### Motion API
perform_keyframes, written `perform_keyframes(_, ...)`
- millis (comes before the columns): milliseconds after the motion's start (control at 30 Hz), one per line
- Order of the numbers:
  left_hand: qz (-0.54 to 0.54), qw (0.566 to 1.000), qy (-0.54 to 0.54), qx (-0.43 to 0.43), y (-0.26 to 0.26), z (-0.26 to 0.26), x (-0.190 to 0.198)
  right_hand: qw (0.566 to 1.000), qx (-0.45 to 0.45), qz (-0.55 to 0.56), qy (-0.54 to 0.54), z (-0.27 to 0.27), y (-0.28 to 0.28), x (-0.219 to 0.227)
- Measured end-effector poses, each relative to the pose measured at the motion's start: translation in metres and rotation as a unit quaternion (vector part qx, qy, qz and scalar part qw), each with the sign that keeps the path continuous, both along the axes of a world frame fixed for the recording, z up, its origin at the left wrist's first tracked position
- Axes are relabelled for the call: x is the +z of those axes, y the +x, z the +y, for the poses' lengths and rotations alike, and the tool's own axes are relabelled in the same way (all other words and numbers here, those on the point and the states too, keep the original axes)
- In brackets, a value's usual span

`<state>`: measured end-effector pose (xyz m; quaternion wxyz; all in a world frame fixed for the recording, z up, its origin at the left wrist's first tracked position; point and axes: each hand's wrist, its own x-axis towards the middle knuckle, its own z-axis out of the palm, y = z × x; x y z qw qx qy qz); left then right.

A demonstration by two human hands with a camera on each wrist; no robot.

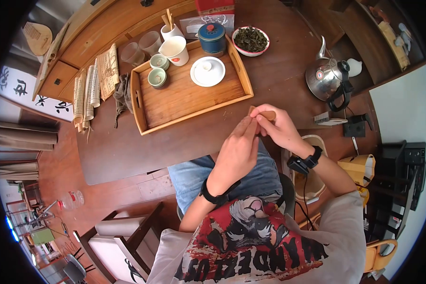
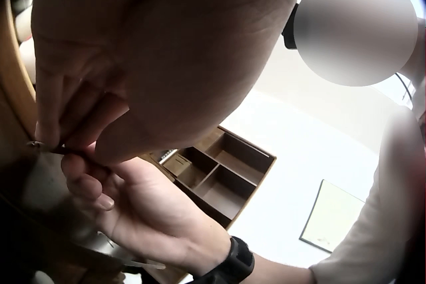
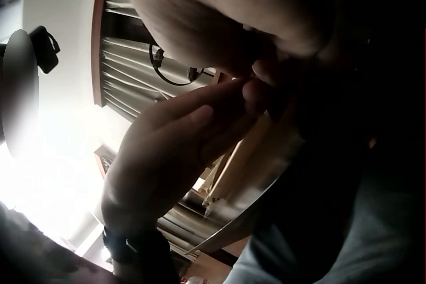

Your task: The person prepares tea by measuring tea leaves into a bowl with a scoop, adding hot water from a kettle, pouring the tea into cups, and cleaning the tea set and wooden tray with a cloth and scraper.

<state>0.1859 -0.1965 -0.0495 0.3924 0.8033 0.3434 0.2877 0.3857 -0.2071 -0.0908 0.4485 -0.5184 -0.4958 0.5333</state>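
Just off the tray's near right corner, both hands meet over a short brown wooden tool (image 1: pixel 269 115) with a rounded end. My right hand (image 1: pixel 281 130) pinches it between thumb and fingers, and the rounded end sticks out past them. From the other side my left hand (image 1: pixel 239 151) grips it at the fingertips, fingers pointing away from the body. Much of the tool is hidden by the fingers, so I cannot tell its exact kind. In the left wrist view, a thin dark edge of it shows between the left hand (image 2: pixel 153 64) and the right hand (image 2: pixel 146 204).
A wooden tray (image 1: pixel 189 112) bears a white lidded bowl (image 1: pixel 208 75), green cups (image 1: pixel 157 77), a white pitcher (image 1: pixel 173 49) and a blue jar (image 1: pixel 211 41). Behind stands a bowl of tea leaves (image 1: pixel 251 40). A steel kettle (image 1: pixel 323 78) is at right, bamboo scrolls (image 1: pixel 94 85) at left.
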Motion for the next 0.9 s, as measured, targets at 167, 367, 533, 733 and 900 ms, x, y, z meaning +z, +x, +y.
perform_keyframes(167, 0.056, 0.990, 0.057, 0.120, -0.041, -0.004, 0.001, 0.995, 0.074, 0.061, 0.023, 0.036, -0.059, -0.011)
perform_keyframes(367, 0.041, 0.991, 0.022, 0.124, -0.039, 0.001, -0.011, 0.996, 0.085, 0.021, 0.021, 0.045, -0.058, -0.010)
perform_keyframes(533, 0.042, 0.992, 0.059, 0.103, 0.002, 0.004, -0.022, 0.999, 0.029, 0.012, 0.009, 0.032, -0.019, -0.017)
perform_keyframes(733, -0.017, 0.995, 0.098, 0.028, 0.060, 0.008, -0.036, 0.997, -0.067, 0.028, -0.028, 0.002, 0.038, -0.015)
perform_keyframes(900, -0.066, 0.996, 0.019, -0.057, 0.084, 0.015, -0.033, 0.992, -0.128, -0.016, -0.012, -0.015, 0.070, -0.011)
